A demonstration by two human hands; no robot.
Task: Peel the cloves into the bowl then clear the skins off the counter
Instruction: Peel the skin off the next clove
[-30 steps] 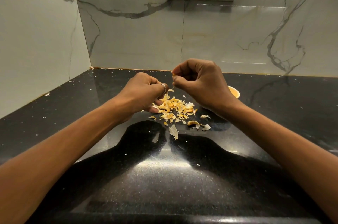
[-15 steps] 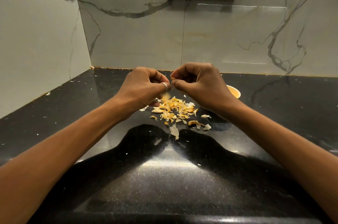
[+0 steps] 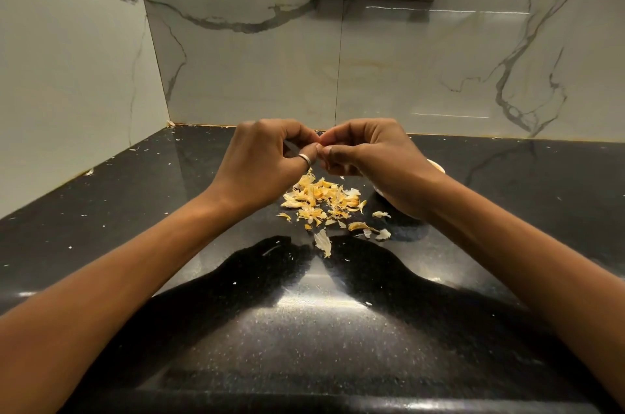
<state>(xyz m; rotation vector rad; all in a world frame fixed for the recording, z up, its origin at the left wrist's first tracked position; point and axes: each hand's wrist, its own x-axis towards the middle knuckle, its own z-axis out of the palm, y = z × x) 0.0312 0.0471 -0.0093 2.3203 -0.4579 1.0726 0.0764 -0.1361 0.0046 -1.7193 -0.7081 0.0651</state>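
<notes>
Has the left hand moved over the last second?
Yes. The left hand rose from the skin pile toward the back wall, meeting the right hand.

Yellow-orange and pale cream skins (image 3: 321,200) sit mid-frame on a glossy black, white-speckled counter (image 3: 304,329), below a white wall (image 3: 253,75) veined grey; the ring (image 3: 305,158) is silver.

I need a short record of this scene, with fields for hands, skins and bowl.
left hand: raised, fingers curled, pinching a small piece, mostly hidden
right hand: fingertips meet the left's, pinching the same piece
skins: loose pile on the counter, below the hands
bowl: behind the right wrist, only rim visible
</notes>
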